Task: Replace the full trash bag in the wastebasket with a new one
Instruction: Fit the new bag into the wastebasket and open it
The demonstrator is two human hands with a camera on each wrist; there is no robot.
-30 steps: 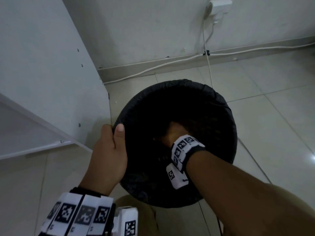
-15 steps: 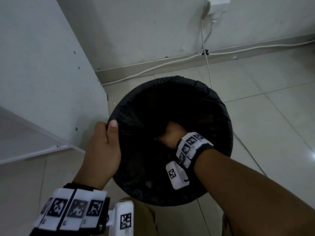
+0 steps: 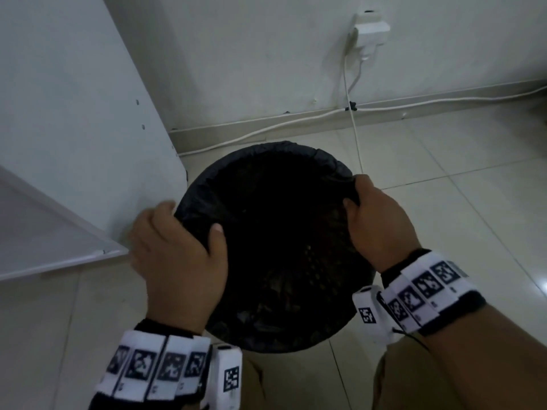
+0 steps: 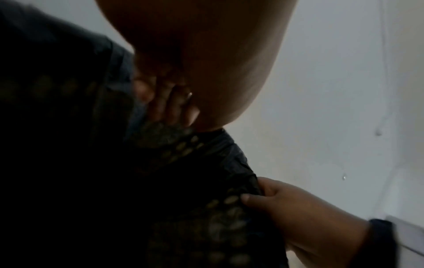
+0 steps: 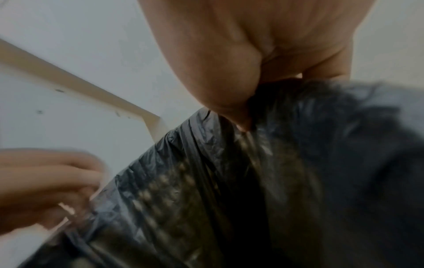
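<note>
— How many bins do you count?
— One bin (image 3: 266,341), with one black bag (image 3: 325,164) lining it.
— Hands?
— Two: a left hand (image 3: 177,261) and a right hand (image 3: 379,226). Each wrist has one band of printed squares, so two bands (image 3: 154,368).
— Anything on the wall?
— One plug block (image 3: 371,31), and two white cords: one (image 3: 352,119) dropping from it, one (image 3: 266,130) along the skirting.
— Furniture?
— One white cabinet (image 3: 74,113).

White cabinet panel (image 3: 74,119) at 9 o'clock. Wall adapter (image 3: 371,31) at 1 o'clock, white cable (image 3: 353,122) dropping to tiled floor (image 3: 444,187); baseboard (image 3: 296,125) at 12.
</note>
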